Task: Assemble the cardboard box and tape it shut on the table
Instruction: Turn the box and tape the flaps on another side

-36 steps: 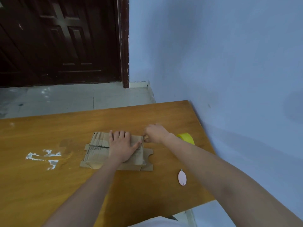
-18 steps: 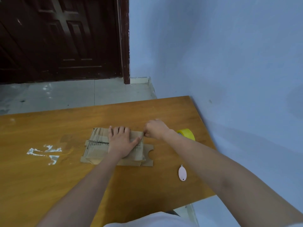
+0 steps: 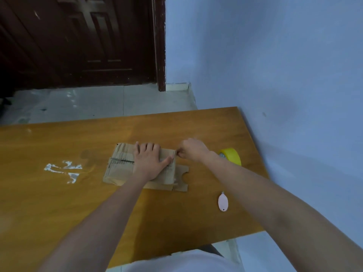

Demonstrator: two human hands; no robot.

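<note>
L hand (image 3: 149, 161) presses flat on folded cardboard box (image 3: 121, 165) mid-table; R hand (image 3: 193, 150) pinches its far-right edge. No real change since 1 s ago, so box unassembled, tape roll (image 3: 231, 155) untouched.

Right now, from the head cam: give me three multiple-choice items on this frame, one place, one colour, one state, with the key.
1. Where does the tape roll sit?
A. on the floor
B. on the table behind the right forearm, near the wall
C. on top of the cardboard

2. What colour is the tape roll?
A. yellow
B. black
C. red

3. What state is the cardboard box in?
A. standing, taped shut
B. standing open
C. flat on the table

Key: 1 B, it shows past the right wrist by the table's wall edge. 2 A, its band is yellow. 3 C, the left hand lies flat on it while the right hand pinches its far right corner.
</note>
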